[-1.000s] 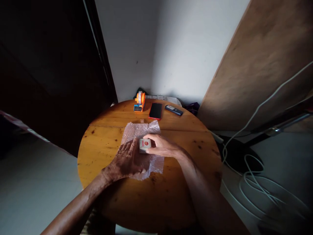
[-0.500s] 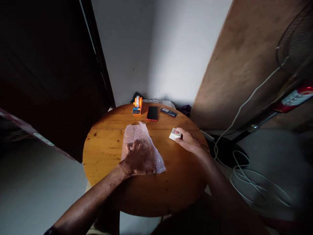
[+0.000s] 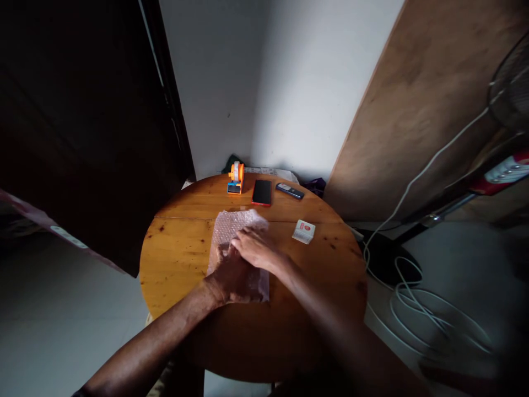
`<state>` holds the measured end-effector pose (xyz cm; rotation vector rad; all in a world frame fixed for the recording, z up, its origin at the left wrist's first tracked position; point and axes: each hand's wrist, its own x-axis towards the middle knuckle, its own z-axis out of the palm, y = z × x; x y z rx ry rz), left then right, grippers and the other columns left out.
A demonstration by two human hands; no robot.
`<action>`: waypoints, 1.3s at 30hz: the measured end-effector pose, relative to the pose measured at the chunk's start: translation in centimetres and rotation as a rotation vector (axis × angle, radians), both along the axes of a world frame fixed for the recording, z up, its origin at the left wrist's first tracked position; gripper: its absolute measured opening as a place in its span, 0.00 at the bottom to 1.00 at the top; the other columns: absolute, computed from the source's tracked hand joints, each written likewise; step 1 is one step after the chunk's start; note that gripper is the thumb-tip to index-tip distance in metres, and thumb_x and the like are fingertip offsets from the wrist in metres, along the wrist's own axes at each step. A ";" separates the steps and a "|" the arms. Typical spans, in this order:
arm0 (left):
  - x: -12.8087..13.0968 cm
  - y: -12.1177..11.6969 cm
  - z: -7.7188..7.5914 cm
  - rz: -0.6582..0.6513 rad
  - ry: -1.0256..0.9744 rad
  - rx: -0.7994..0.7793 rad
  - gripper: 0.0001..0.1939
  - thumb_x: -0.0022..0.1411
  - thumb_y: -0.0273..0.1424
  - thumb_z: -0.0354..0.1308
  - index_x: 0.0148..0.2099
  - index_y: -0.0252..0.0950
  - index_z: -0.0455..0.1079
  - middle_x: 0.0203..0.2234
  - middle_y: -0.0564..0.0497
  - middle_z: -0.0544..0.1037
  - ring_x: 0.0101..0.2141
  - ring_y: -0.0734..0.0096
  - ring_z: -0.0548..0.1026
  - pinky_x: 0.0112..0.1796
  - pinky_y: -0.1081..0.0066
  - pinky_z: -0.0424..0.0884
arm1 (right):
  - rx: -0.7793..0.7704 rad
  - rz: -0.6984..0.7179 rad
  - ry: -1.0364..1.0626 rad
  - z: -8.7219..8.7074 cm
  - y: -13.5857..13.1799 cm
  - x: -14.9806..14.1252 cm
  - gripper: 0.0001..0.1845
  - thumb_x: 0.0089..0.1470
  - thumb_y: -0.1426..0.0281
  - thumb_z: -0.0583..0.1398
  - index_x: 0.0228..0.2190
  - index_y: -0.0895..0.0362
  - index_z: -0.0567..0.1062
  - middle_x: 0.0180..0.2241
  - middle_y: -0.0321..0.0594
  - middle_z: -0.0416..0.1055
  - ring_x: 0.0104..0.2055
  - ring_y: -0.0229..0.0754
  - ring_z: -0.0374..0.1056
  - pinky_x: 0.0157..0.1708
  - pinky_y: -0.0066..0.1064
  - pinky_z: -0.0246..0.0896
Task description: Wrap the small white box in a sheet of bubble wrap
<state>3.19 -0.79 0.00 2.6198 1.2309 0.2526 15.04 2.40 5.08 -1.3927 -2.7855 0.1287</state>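
Observation:
A sheet of bubble wrap (image 3: pixel 226 223) lies on the round wooden table, its right side now a straighter edge. My left hand (image 3: pixel 235 278) rests palm down on the lower part of the wrap, fingers spread and slightly bent. My right hand (image 3: pixel 256 248) lies over the wrap's right side, its fingers extended and touching or very near my left fingers. What lies beneath my hands is hidden. A small white box with red print (image 3: pixel 303 231) sits on the table to the right, apart from both hands.
An orange tape dispenser (image 3: pixel 235 177), a dark phone with a red edge (image 3: pixel 262 193) and a dark handheld device (image 3: pixel 290 191) stand along the table's (image 3: pixel 177 248) far side. A fan stand (image 3: pixel 433 219) and a coiled white cable (image 3: pixel 421 309) are on the right.
My right hand has let go of the small box, left it on the table and moved left onto the bubble wrap. The wrap's slanting right edge has shifted inward.

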 end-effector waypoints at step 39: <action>-1.7 1.4 1.9 -0.210 -0.011 -0.071 0.50 0.58 0.61 0.53 0.74 0.48 0.39 0.72 0.44 0.40 0.70 0.41 0.38 0.64 0.36 0.34 | 0.126 -0.221 0.141 -3.3 2.8 7.9 0.21 0.59 0.80 0.51 0.49 0.57 0.74 0.53 0.46 0.71 0.53 0.49 0.65 0.52 0.40 0.55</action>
